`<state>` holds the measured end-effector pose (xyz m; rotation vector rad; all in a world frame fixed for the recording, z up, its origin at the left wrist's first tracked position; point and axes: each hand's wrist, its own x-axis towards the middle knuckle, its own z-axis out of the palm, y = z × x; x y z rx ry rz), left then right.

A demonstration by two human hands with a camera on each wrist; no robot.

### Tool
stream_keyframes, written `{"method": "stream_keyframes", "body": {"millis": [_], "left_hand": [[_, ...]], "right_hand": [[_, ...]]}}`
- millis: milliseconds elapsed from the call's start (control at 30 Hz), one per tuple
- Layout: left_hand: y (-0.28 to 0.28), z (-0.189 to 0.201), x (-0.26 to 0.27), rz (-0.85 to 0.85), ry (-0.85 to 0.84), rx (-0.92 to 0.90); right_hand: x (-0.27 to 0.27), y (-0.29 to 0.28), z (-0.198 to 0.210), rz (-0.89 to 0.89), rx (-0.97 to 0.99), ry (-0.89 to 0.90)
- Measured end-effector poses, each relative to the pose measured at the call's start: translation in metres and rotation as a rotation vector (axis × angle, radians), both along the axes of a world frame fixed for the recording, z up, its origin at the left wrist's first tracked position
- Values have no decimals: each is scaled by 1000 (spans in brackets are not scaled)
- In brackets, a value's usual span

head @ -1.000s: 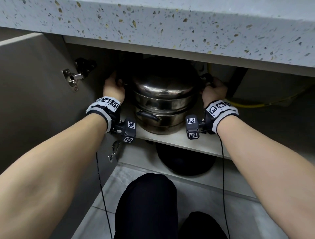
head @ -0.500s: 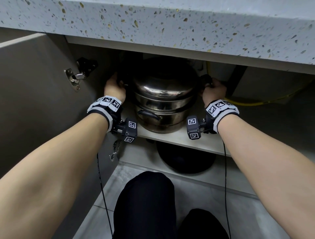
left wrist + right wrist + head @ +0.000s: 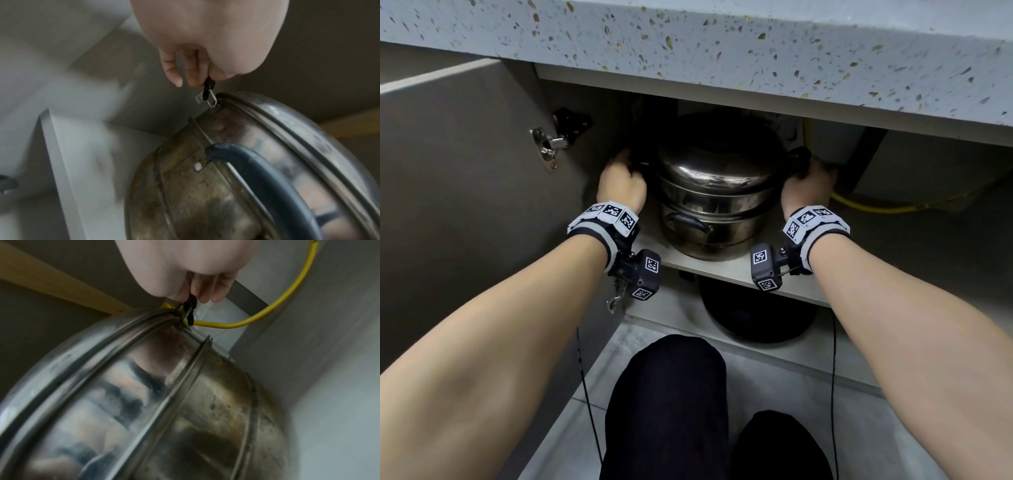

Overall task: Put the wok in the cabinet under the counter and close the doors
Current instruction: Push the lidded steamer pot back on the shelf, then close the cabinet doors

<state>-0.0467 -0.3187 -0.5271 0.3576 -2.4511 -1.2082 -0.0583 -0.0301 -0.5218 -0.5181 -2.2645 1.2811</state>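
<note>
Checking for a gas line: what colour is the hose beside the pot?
Yellow hose, clearest in the right wrist view.

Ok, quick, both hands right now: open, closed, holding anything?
Left hand: closed, gripping the steel pot's left side handle.
Right hand: closed, gripping its right side handle.

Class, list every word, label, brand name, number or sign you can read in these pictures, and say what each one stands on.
No readable words, brands or numbers appear.
Black-and-white square code markers on the left wristband and right wristband: patterns only, no text.
Small pale tag by the stacked stainless-steel pot's left handle: print too blurred to read.
Speckled grey countertop: no lettering.
</note>
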Motion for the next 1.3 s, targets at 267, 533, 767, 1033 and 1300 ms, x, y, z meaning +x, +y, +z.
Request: {"method": "stream_keyframes", "body": {"millis": [267, 533, 767, 1033, 1300], "left_hand": [[10, -15, -6, -33, 31, 85], [15, -22, 59, 64, -184, 53], [30, 46, 149, 123, -488, 69], [52, 188, 230, -31, -617, -43], [4, 305, 306, -101, -670, -257]], "right_hand": [[3, 8, -2, 58, 68, -44], [55, 2, -23, -51, -221, -150], [146, -28, 28, -8, -171, -434], [239, -57, 169, 340, -24, -507], [311, -88, 265, 555, 34, -520]]}}
